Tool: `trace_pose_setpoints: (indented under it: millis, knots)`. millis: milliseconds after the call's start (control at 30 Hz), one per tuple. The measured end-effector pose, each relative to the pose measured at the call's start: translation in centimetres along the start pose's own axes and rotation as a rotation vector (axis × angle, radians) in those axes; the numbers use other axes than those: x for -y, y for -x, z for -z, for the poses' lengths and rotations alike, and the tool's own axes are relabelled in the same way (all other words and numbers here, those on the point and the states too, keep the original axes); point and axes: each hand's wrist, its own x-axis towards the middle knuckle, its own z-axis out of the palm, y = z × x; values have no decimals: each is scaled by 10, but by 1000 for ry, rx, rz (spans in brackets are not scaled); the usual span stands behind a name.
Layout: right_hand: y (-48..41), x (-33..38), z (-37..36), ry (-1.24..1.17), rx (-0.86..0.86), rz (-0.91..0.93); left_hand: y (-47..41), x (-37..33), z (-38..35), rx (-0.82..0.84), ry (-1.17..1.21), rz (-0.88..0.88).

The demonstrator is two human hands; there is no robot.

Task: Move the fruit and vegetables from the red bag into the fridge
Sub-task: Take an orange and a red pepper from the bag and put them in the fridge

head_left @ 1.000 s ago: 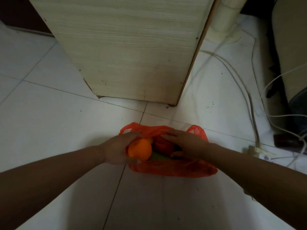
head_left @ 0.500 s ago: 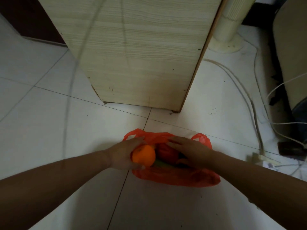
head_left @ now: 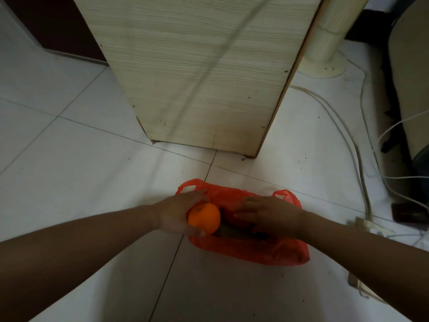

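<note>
Bright round orange [head_left: 204, 218] at the left edge of a crumpled, open red bag [head_left: 255, 252]

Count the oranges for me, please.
1: a round orange fruit gripped by the left hand at the edge of the red plastic bag; others may hide inside, under the right hand.

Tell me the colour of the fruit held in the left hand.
The fruit is bright orange; the head view shows it.

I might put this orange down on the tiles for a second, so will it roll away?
Likely yes: the orange looks round and smooth, and the floor is hard, flat tile. It seems firm and fairly light, since the left hand holds it alone. The crumpled red bag looks too floppy to stop it.
</note>
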Motion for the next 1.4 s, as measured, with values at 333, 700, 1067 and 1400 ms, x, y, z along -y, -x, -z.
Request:
trace_pose_setpoints:
  millis: [333,700,1067,1400]
  knots:
    - [-20,-1,2,1,129,56,10,-8,9,-138,9,-62]
    - [-31,-31,-6,-194,207,-272,7,-9,-2,-38,-10,-66]
    - [-24,-19,-7,-104,132,-214,3,-12,1,-35,-17,-67]
    - [4,-4,20,-449,-265,-325,8,-20,26,-319,228,47]
